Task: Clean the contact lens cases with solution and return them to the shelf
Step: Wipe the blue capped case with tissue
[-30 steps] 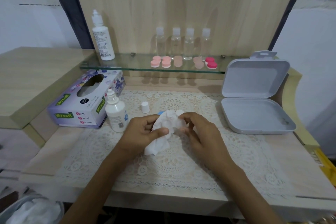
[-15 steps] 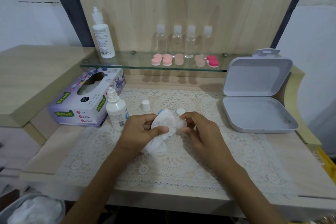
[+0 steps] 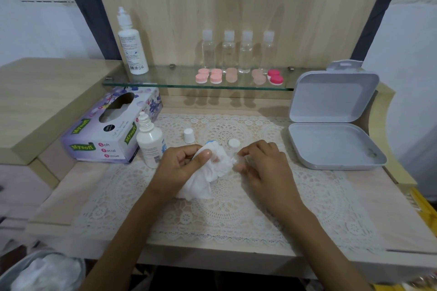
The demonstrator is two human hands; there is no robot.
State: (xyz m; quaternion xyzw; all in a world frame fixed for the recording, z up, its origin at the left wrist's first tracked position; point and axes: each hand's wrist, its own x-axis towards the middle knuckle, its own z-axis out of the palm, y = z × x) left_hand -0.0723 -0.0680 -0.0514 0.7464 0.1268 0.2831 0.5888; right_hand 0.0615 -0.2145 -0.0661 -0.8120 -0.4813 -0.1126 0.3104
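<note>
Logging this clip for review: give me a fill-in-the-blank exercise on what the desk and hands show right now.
1. The left hand grips a crumpled white ____.
2. The small bottle beside the tissue box stands with its cap ____.
3. The grey box lies ____.
4. The glass shelf bears ____ clear bottles.
Missing: tissue; off; open; four.

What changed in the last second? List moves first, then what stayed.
The tissue bunched tighter into the left hand, which still grips it, uncovering the white cap behind. The right hand, solution bottle, tissue box and shelf cases stayed put.
</note>
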